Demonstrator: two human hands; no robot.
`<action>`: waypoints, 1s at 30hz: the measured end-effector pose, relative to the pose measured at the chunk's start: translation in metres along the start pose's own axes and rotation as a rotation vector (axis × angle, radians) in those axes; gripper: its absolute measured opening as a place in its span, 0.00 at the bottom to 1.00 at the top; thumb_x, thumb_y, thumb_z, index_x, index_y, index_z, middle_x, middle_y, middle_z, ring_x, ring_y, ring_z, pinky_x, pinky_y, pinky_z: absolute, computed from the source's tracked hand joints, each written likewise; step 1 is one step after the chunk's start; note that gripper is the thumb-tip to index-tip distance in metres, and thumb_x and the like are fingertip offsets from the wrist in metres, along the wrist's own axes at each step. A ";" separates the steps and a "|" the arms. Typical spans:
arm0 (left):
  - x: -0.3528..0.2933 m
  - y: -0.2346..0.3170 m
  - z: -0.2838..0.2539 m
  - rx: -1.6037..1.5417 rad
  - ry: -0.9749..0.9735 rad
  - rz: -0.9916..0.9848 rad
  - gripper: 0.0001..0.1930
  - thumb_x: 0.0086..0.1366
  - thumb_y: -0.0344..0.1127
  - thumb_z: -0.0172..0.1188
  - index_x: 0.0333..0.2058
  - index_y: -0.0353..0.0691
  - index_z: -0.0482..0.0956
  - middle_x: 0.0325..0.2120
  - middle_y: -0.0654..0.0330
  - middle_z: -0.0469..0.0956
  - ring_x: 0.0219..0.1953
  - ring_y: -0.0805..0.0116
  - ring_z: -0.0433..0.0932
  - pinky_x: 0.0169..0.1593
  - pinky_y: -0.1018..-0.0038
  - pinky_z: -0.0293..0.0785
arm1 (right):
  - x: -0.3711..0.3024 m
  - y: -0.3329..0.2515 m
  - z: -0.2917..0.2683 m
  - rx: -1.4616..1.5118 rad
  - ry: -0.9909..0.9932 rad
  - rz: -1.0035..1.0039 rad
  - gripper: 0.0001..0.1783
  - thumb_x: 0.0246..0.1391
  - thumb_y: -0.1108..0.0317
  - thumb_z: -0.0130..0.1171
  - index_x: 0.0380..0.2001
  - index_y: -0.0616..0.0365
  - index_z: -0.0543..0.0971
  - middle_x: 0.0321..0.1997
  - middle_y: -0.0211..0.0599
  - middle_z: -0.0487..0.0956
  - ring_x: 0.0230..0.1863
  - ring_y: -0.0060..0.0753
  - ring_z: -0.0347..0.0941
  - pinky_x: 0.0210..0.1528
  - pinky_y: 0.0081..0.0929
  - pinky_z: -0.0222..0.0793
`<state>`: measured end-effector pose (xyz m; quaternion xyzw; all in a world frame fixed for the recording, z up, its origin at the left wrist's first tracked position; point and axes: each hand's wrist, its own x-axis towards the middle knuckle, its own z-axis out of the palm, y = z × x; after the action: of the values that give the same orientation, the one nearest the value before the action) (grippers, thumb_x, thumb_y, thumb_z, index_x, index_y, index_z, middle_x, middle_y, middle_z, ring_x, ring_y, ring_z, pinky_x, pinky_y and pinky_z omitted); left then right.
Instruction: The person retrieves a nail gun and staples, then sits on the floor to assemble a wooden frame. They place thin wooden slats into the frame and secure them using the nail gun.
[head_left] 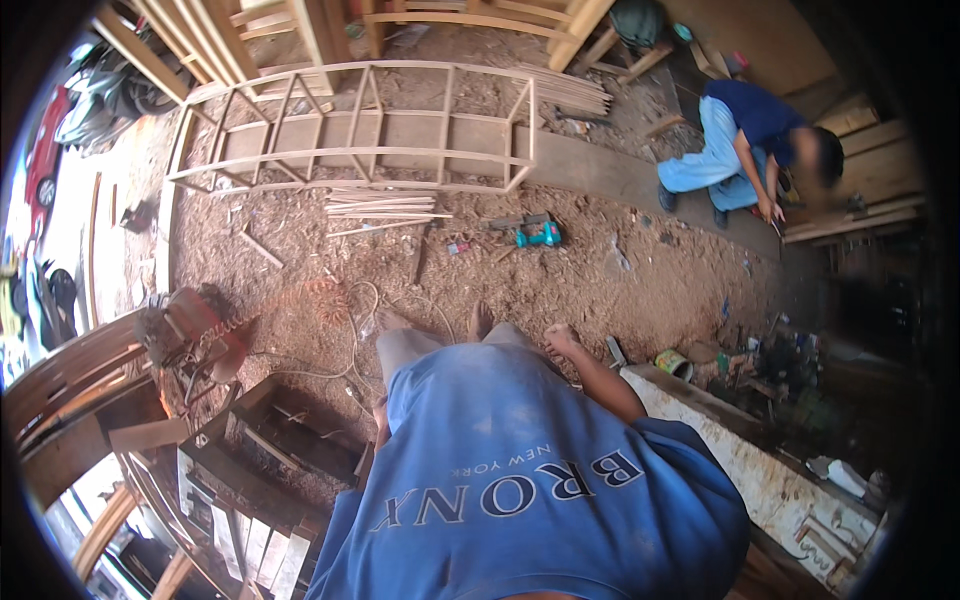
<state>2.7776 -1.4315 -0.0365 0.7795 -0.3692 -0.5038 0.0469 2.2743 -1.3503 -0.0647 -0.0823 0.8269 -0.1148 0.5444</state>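
Note:
My right hand (pixel 561 339) hangs beside my right knee, its fingers curled in; nothing shows in it. Only a small part of my left hand (pixel 381 408) can be seen at the left edge of my shirt, and its fingers are hidden. Ahead of my bare feet, a teal cordless power tool (pixel 541 235) lies on the ground, apart from both hands. A pile of thin wooden strips (pixel 385 210) rests left of it. Beyond stands a long open wooden frame (pixel 350 153) with crossbars.
Wood shavings cover the ground. An air hose (pixel 372 310) loops near my feet; a red machine (pixel 205 325) and dark wooden box frame (pixel 270 440) stand left. A pale slab (pixel 740 460) lies right. At far right, another person (pixel 745 140) bends over wooden boards (pixel 870 185).

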 end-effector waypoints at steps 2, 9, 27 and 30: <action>0.001 0.003 0.013 -0.014 -0.069 0.035 0.13 0.62 0.33 0.62 0.44 0.33 0.83 0.34 0.59 0.82 0.34 0.71 0.80 0.39 0.75 0.77 | 0.009 0.012 -0.013 -0.135 -0.037 -0.014 0.11 0.54 0.63 0.58 0.32 0.57 0.84 0.27 0.38 0.85 0.25 0.30 0.83 0.29 0.30 0.81; 0.051 -0.012 0.014 -0.147 -0.125 0.136 0.13 0.61 0.34 0.62 0.42 0.33 0.84 0.34 0.59 0.83 0.33 0.72 0.80 0.40 0.77 0.77 | 0.018 -0.045 0.013 -0.285 0.036 -0.094 0.16 0.50 0.54 0.59 0.33 0.52 0.87 0.36 0.42 0.87 0.40 0.41 0.84 0.46 0.37 0.79; 0.132 -0.014 -0.160 -1.013 0.170 -0.310 0.22 0.68 0.32 0.54 0.58 0.29 0.68 0.40 0.50 0.81 0.38 0.62 0.82 0.38 0.72 0.80 | 0.024 -0.466 0.299 -0.256 -0.220 -0.645 0.13 0.55 0.59 0.60 0.32 0.55 0.86 0.34 0.39 0.86 0.37 0.36 0.83 0.43 0.30 0.77; 0.152 -0.029 -0.151 -0.698 0.081 -0.152 0.14 0.66 0.32 0.56 0.48 0.33 0.78 0.34 0.55 0.82 0.36 0.63 0.82 0.39 0.67 0.80 | 0.037 -0.507 0.352 -0.604 -0.092 -0.771 0.16 0.56 0.56 0.59 0.38 0.55 0.87 0.39 0.48 0.86 0.42 0.47 0.83 0.47 0.37 0.77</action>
<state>2.9500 -1.5505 -0.0899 0.7613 -0.1137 -0.5701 0.2871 2.5887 -1.8821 -0.0894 -0.5415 0.7077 -0.0590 0.4499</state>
